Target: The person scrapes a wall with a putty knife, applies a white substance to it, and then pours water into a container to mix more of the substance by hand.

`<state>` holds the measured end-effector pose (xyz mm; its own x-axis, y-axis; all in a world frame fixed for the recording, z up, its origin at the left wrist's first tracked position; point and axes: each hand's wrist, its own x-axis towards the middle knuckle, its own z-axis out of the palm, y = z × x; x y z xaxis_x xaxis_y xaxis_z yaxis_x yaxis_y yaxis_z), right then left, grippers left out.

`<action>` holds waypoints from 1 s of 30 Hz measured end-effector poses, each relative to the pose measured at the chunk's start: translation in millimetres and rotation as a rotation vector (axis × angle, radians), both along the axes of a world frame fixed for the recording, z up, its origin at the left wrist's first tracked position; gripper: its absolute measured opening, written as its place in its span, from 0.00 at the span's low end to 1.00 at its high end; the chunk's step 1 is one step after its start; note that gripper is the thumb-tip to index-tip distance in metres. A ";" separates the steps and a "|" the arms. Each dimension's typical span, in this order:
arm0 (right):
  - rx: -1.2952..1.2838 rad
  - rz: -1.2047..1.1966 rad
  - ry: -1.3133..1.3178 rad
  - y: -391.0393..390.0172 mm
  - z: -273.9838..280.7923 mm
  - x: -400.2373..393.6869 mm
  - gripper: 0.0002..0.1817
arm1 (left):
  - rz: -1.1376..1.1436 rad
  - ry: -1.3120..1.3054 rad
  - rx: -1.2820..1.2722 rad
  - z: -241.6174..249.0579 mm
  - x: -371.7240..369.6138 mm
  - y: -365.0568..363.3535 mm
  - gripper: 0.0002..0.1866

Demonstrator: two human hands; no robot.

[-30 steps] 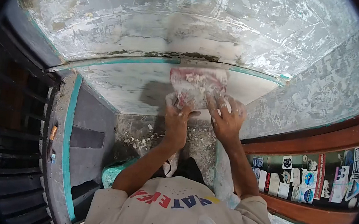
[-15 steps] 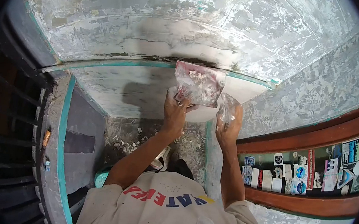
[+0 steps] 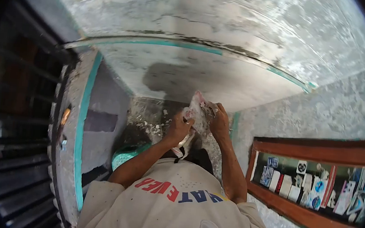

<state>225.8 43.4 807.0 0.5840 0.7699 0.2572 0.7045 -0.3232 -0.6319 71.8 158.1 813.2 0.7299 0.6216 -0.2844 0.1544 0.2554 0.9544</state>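
Observation:
A crumpled clear plastic bag (image 3: 197,111), with pinkish patches and pale residue on it, is held up in front of my chest. My left hand (image 3: 178,129) is closed on its lower left side, thumb towards the plastic. On the other side, my right hand (image 3: 219,124) grips the bag's right edge with bent fingers, partly seen from behind. What the bag contains, if anything, I cannot make out.
Ahead is a patchy grey-white wall with a teal-edged ledge (image 3: 163,43). Pale flakes (image 3: 150,126) litter the floor near a green container (image 3: 128,155). Dark slats (image 3: 20,160) stand at left; a wood-framed, stickered pane (image 3: 290,186) is at right.
Both hands have come down and closer together, away from the ledge. The bag, earlier spread wide in my left hand, is now narrower and bunched between both. The view has shifted.

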 end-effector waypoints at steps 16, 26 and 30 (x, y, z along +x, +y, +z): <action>-0.278 -0.158 0.140 -20.8 -118.7 13.4 0.23 | 0.276 -0.095 -0.541 -71.1 -64.9 8.5 0.19; 0.080 -0.175 1.050 -70.2 -118.8 -35.0 0.26 | 0.718 -0.020 -0.552 -27.7 -56.2 -25.0 0.24; -0.133 0.201 0.649 -22.4 -32.9 -30.2 0.26 | 0.629 0.018 -0.231 -75.5 -70.4 -41.8 0.19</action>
